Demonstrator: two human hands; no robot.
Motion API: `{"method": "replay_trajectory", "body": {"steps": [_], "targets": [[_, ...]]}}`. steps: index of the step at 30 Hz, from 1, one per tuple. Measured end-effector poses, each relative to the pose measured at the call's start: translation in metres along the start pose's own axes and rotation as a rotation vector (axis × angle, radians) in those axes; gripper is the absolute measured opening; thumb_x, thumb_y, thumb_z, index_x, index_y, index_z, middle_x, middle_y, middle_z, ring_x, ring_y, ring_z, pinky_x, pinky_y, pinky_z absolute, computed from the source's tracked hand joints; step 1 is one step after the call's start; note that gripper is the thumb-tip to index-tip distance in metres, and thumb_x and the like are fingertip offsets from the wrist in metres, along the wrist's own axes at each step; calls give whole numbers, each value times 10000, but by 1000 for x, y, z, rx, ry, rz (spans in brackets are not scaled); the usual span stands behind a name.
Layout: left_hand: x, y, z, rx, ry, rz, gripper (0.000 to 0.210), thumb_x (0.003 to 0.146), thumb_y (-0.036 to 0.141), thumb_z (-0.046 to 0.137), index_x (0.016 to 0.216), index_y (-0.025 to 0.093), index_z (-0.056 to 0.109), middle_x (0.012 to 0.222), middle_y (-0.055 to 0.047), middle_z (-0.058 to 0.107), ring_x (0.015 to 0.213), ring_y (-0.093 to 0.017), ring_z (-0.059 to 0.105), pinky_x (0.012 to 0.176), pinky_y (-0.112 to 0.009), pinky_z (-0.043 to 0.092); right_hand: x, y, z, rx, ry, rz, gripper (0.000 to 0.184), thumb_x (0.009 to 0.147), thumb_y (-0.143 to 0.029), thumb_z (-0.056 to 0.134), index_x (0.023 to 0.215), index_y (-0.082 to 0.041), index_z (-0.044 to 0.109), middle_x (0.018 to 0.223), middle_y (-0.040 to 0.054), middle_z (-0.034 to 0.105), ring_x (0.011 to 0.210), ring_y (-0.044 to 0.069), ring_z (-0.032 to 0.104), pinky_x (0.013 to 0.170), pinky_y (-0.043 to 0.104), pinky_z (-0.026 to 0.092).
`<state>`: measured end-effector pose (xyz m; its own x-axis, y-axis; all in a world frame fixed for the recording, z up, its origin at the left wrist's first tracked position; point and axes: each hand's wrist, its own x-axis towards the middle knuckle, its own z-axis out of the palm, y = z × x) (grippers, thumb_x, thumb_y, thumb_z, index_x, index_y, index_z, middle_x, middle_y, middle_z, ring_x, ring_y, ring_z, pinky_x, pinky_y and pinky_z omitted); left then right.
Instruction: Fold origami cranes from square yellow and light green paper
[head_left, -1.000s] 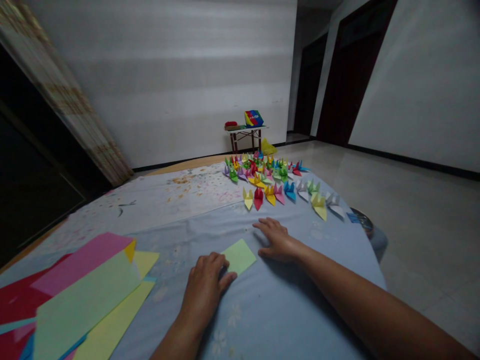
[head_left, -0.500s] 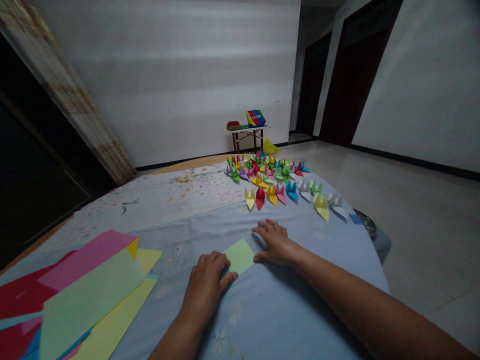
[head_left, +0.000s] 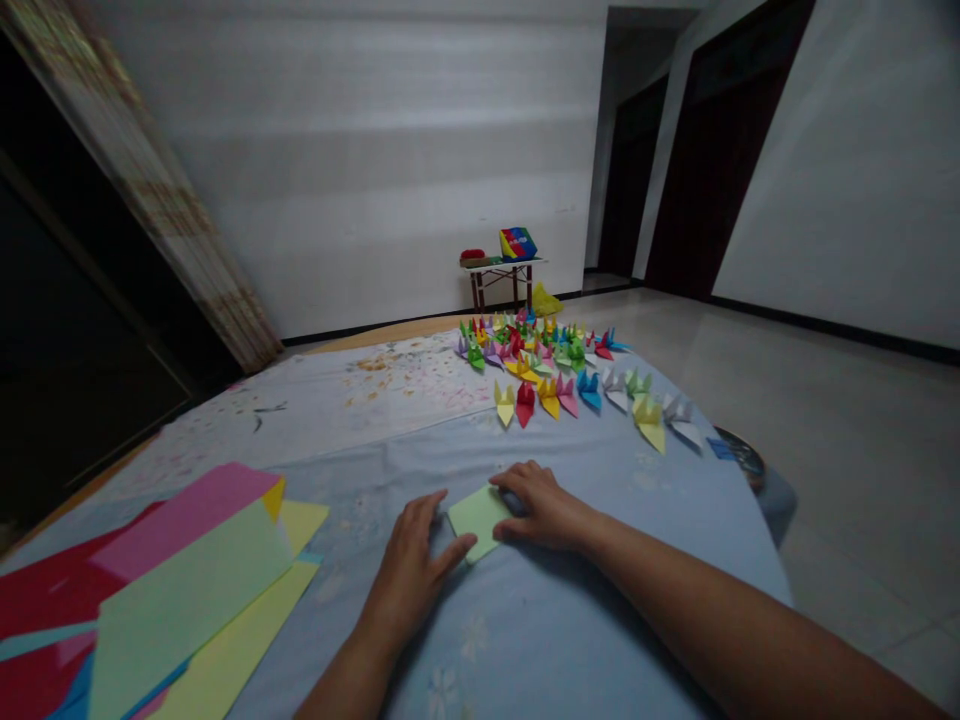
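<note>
Paper (head_left: pixel 472 518), small and pale green, on the blue cloth (head_left: pixel 360 465)! Left hand (head_left: pixel 412 560) spread wide, thumb at its near edge; right hand (head_left: pixel 536 510) half-curled on its right side, pinching or merely touching, can't tell!

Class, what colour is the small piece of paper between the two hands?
The paper is pale green, seen best in the head view.

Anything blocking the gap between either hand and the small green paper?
Nothing visible. The right hand is at the right side of the small green paper; the left hand has its thumb at the left. The folded cranes stand beyond; the loose sheets lie off left.
</note>
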<state>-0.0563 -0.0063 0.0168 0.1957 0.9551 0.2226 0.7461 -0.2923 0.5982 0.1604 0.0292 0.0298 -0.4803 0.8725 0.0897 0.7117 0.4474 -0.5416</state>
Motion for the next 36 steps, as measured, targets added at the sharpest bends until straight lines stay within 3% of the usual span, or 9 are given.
{"method": "replay_trajectory", "body": {"steps": [7, 12, 14, 17, 19, 21, 27, 31, 36], "targets": [[0, 2, 6, 82, 53, -59, 462, 753, 456, 529, 1121, 179, 489, 1145, -95, 525, 1109, -250, 457, 964, -455, 329, 1, 1, -1, 57, 5, -4, 712, 703, -488, 609, 1305, -192, 371, 1222, 123, 481, 1117, 272, 379, 929, 400, 264], [0, 15, 4, -22, 104, -136, 507, 730, 394, 566, 1175, 177, 458, 1093, -89, 577, 1056, -241, 515, 929, -442, 362, 3, 2, 2, 174, 76, -46, 724, 662, -267, 674, 1309, -197, 357, 1101, 77, 551, 1015, 210, 462, 906, 345, 323], [-2, 21, 0, -91, 147, -142, 513, 749, 413, 551, 1198, 189, 443, 1045, -74, 596, 1027, -232, 533, 917, -423, 377, 4, 2, 1, 232, 109, -90, 624, 680, -178, 636, 1264, -222, 419, 993, 42, 579, 922, 170, 502, 859, 306, 365], [-8, 28, -6, -186, 216, -79, 392, 830, 419, 441, 1156, 205, 481, 960, -55, 619, 992, -212, 543, 881, -381, 405, 3, 1, -5, 284, 125, -222, 263, 709, -145, 605, 961, -221, 623, 862, 15, 604, 872, 153, 524, 823, 278, 387], [-11, 32, -9, -196, 264, 9, 304, 877, 371, 359, 1063, 206, 534, 914, -51, 627, 979, -197, 539, 873, -360, 402, 1, 0, -10, 316, 122, -309, 81, 725, -154, 608, 776, -205, 645, 812, 10, 624, 872, 150, 533, 842, 279, 382], [-13, 35, -11, -144, 280, 117, 278, 895, 311, 321, 959, 204, 570, 884, -51, 631, 955, -188, 538, 878, -360, 385, 1, 1, -13, 352, 105, -365, 53, 739, -165, 612, 729, -206, 644, 835, 7, 644, 888, 145, 539, 877, 285, 369], [-10, 41, -8, 149, 46, 360, 228, 867, 252, 409, 979, 206, 601, 923, -53, 647, 900, -192, 552, 896, -421, 354, 8, 16, -5, 325, 74, -417, 27, 702, -200, 672, 723, -214, 679, 980, 31, 642, 1001, 176, 497, 901, 318, 362], [-11, 33, -2, 265, -51, 337, 247, 858, 271, 432, 1021, 235, 613, 1045, -60, 624, 1003, -212, 528, 915, -440, 358, 9, 24, -6, 188, 93, -390, 141, 705, -260, 677, 844, -240, 690, 1050, 53, 608, 1038, 201, 451, 902, 360, 346], [-13, 28, 4, 323, -74, 259, 265, 852, 298, 439, 1046, 245, 612, 1116, -71, 596, 1042, -220, 516, 899, -418, 391, -1, 16, -22, 31, 63, -452, 216, 725, -240, 655, 935, -290, 671, 1176, 32, 532, 1095, 207, 390, 924, 383, 297]]}}
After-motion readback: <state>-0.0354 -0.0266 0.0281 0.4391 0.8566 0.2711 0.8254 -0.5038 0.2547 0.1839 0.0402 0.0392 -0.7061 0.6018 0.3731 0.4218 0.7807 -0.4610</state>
